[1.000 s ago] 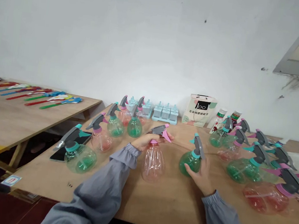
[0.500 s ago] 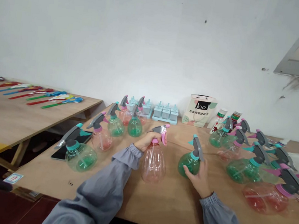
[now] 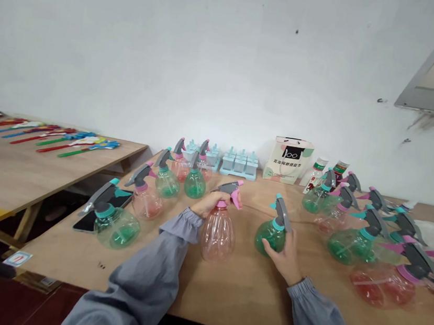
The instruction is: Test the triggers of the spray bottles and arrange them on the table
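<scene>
My left hand is wrapped round the neck of a pink spray bottle, just under its grey and pink trigger head. The bottle stands upright in front of me. To the right, my right hand grips the side of a green spray bottle with a grey and turquoise head; its thumb lies across the front. That bottle leans slightly on the table. Left of my hands stand more bottles, among them a green spray bottle and a pink spray bottle.
Several spray bottles crowd the right side, including a pink spray bottle. Along the wall are light-blue ice-pop moulds, a paper bag and labelled bottles. A phone lies at left. Another table holds colourful hand-shaped clappers.
The pink bottle in my left hand has shifted slightly left. My right hand and the green bottle have also moved a little left, partly because the view shifted.
</scene>
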A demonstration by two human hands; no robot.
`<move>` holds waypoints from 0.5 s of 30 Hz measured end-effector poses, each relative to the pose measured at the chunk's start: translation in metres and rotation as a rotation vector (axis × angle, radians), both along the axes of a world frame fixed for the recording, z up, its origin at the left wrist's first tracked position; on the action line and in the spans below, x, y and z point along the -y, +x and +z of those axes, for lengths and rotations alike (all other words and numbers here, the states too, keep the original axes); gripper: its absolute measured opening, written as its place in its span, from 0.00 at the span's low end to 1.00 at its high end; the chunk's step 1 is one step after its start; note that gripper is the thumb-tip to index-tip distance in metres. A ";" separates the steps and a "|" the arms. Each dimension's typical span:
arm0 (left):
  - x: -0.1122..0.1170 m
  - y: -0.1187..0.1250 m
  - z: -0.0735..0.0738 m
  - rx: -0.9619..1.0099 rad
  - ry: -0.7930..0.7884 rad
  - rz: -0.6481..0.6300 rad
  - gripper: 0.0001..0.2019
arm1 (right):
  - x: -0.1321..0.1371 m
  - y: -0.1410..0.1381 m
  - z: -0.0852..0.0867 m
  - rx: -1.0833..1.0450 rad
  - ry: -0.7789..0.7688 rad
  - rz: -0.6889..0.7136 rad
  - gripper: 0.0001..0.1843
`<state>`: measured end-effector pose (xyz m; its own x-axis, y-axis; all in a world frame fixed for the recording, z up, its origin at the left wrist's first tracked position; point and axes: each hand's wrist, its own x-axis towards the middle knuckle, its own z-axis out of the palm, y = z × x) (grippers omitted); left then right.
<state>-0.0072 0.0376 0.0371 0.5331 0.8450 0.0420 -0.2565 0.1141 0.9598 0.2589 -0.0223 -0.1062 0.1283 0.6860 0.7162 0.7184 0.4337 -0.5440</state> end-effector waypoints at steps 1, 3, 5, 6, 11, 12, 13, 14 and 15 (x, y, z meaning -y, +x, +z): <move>0.000 0.000 0.000 0.006 0.023 0.000 0.18 | 0.000 0.000 0.000 -0.001 0.000 0.003 0.33; 0.001 0.000 0.000 0.020 0.040 0.006 0.17 | 0.000 0.000 0.001 -0.003 -0.003 0.004 0.33; 0.001 0.001 0.000 0.019 0.002 0.030 0.13 | 0.000 0.000 0.001 -0.002 -0.006 0.006 0.33; 0.002 0.001 0.000 0.011 -0.024 0.037 0.11 | 0.001 0.000 0.001 -0.001 -0.004 0.006 0.33; 0.003 0.002 -0.001 -0.035 0.034 0.023 0.07 | 0.001 -0.001 0.002 0.005 0.004 0.004 0.33; 0.003 0.002 -0.001 -0.028 0.082 0.031 0.08 | 0.001 -0.001 0.002 0.009 0.006 0.008 0.33; 0.003 0.002 -0.001 -0.017 0.121 0.040 0.08 | 0.002 -0.001 0.002 0.013 0.009 0.012 0.32; 0.003 0.002 -0.002 -0.002 0.134 0.050 0.09 | 0.002 -0.001 0.002 0.017 0.013 0.016 0.32; 0.003 0.002 -0.003 0.011 0.120 0.057 0.09 | 0.002 -0.001 0.002 0.020 0.016 0.019 0.31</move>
<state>-0.0048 0.0346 0.0341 0.4830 0.8625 0.1507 -0.2701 -0.0170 0.9627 0.2579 -0.0245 -0.1039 0.1013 0.6766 0.7293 0.7205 0.4556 -0.5228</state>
